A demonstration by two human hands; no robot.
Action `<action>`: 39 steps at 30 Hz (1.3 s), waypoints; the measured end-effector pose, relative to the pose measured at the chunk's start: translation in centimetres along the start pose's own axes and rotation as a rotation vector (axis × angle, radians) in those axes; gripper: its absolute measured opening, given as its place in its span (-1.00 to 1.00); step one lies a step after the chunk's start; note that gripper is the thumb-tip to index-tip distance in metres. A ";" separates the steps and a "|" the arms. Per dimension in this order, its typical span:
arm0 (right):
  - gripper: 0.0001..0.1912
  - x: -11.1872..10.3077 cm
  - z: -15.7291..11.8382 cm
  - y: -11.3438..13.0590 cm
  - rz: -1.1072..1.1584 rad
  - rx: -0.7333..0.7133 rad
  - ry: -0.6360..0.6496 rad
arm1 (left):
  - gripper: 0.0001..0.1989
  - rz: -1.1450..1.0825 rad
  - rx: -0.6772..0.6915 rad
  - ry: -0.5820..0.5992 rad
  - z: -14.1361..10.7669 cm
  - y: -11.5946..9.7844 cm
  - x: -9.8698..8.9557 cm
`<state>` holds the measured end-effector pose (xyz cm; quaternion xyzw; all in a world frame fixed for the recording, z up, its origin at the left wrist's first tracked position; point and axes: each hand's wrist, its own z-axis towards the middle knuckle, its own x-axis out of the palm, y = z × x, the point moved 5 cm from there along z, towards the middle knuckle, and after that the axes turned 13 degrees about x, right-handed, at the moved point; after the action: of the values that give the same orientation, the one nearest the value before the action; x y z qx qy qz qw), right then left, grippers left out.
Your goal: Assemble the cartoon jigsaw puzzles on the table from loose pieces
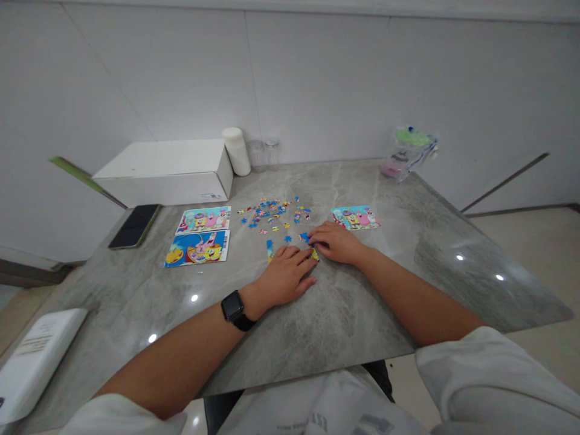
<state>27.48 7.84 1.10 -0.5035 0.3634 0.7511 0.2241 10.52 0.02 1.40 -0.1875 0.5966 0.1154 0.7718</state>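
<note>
My left hand (286,275), a black watch (233,307) on its wrist, lies palm down with fingers stretched out and thumb apart. Beneath its fingers is a partly joined puzzle (270,249), mostly hidden; a blue and yellow strip shows at the left. My right hand (338,241) is bent, its fingertips closed on a blue puzzle piece (310,239) at the puzzle's upper right edge. Just beyond both hands, loose puzzle pieces (272,211) are scattered in a pile. A cartoon picture card (356,217) lies just behind my right hand.
Two more cartoon cards (197,248) and a phone (135,226) lie on the left. Behind stand a white box (167,172), a white bottle (236,152) and two clear glasses (272,155). A plastic bag (408,155) sits far right, a white packet (38,359) near left.
</note>
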 end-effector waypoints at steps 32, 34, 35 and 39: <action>-0.69 0.0 0.1 -0.3 -0.016 0.040 -0.079 | -0.53 -0.009 0.013 -0.012 -0.1 0.0 0.0; -0.69 0.1 0.1 -0.3 -0.013 0.037 -0.075 | -0.53 -0.011 0.017 -0.014 -0.1 0.0 0.0; -0.69 0.1 0.1 -0.3 -0.016 0.037 -0.070 | -0.53 -0.010 0.019 -0.014 -0.1 0.0 0.0; -0.71 0.2 0.1 -0.2 -0.035 0.025 -0.055 | -0.54 -0.016 0.024 -0.009 -0.2 -0.2 -0.2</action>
<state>27.44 8.07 0.85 -0.4860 0.3574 0.7561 0.2536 10.38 -0.23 1.61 -0.1824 0.5931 0.1028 0.7774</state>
